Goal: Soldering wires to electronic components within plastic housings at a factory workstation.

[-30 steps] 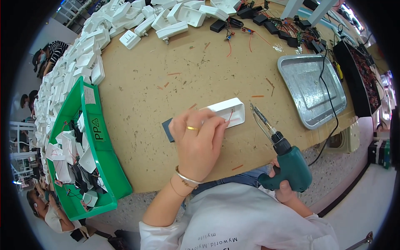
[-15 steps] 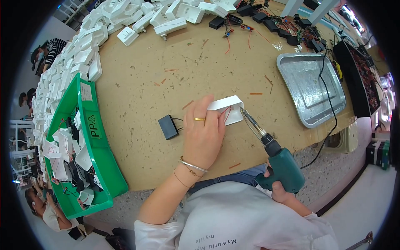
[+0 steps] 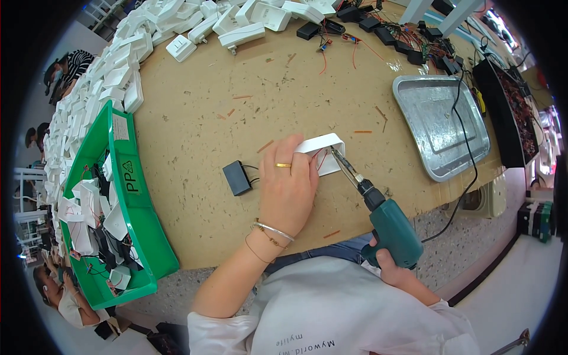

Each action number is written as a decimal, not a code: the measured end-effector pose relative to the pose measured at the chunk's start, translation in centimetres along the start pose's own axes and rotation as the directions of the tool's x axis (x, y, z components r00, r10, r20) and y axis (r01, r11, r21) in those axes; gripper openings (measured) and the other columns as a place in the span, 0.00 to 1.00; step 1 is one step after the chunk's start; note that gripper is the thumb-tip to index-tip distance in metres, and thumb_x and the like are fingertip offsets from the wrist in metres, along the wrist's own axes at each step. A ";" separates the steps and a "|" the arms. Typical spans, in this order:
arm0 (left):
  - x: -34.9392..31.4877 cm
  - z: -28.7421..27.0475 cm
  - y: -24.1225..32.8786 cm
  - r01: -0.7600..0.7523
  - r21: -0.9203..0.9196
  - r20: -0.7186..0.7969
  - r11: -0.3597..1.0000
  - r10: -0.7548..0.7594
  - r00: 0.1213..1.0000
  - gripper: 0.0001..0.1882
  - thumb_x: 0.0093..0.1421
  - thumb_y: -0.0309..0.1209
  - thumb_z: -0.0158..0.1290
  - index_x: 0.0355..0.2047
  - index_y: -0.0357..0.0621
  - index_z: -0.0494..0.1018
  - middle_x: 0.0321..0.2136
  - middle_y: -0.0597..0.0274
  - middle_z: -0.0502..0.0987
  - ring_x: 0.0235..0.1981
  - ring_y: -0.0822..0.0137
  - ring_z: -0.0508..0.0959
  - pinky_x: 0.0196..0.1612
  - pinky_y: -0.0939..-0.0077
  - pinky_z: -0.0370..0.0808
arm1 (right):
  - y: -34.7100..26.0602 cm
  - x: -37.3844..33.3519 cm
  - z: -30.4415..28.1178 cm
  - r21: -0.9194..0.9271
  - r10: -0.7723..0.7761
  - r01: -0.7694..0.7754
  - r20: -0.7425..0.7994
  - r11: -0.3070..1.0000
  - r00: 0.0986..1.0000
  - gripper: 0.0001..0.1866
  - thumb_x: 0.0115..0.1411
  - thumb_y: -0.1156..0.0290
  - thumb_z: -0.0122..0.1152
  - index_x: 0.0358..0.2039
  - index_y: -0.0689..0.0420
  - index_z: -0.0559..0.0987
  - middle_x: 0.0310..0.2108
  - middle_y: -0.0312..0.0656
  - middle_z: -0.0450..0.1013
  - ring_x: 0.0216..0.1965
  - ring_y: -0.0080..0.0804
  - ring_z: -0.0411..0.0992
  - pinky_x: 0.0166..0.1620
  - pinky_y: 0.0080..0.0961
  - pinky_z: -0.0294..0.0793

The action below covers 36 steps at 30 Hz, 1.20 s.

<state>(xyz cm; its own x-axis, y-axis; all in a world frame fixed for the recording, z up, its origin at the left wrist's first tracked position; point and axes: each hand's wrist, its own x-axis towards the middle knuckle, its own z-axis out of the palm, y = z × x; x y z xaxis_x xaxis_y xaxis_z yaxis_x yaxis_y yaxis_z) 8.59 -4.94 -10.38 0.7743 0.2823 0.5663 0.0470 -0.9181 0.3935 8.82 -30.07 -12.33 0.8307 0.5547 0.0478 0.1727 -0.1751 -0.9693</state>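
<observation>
Head view: the left hand (image 3: 288,188) presses flat on a white shell (image 3: 322,152), fingers pinning it to the bench (image 3: 195,130); the right hand (image 3: 393,269) wraps a green driver (image 3: 387,225), bit inside the shell. It looks light, stiff and thin-walled, best held by its rim
</observation>
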 end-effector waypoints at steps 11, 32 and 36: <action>0.1 -0.1 -0.1 -0.008 -0.007 -0.006 1.000 0.008 1.000 0.09 0.48 0.20 0.56 0.27 0.39 0.66 0.43 0.53 0.69 0.41 0.52 0.70 0.44 0.64 0.69 | -0.6 0.3 0.3 -0.083 0.024 -0.026 -0.025 0.996 0.999 0.25 0.52 0.62 0.63 0.45 0.67 0.72 0.28 0.40 0.72 0.26 0.24 0.71 0.32 0.21 0.70; 0.1 0.0 -0.1 -0.003 -0.031 -0.008 1.000 0.003 1.000 0.09 0.48 0.20 0.57 0.26 0.38 0.67 0.43 0.53 0.69 0.41 0.52 0.70 0.44 0.64 0.69 | -1.5 0.7 0.6 -0.028 0.087 -0.089 -0.055 0.996 0.995 0.22 0.52 0.64 0.63 0.42 0.66 0.72 0.25 0.37 0.72 0.25 0.24 0.70 0.32 0.21 0.70; 0.1 -0.1 -0.1 -0.007 -0.044 -0.005 0.999 0.007 1.000 0.09 0.48 0.20 0.56 0.26 0.38 0.67 0.43 0.52 0.69 0.41 0.52 0.70 0.44 0.63 0.69 | -1.2 0.6 0.5 -0.014 0.079 -0.079 -0.055 0.997 0.995 0.21 0.53 0.65 0.63 0.43 0.66 0.72 0.25 0.37 0.72 0.26 0.23 0.70 0.32 0.21 0.69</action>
<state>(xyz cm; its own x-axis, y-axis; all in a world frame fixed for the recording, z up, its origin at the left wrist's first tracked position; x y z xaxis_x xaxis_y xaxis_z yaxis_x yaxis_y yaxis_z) 8.60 -4.76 -10.29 0.7713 0.2775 0.5728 0.0135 -0.9069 0.4212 8.87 -29.17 -11.29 0.8697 0.4933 -0.0152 0.1134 -0.2297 -0.9666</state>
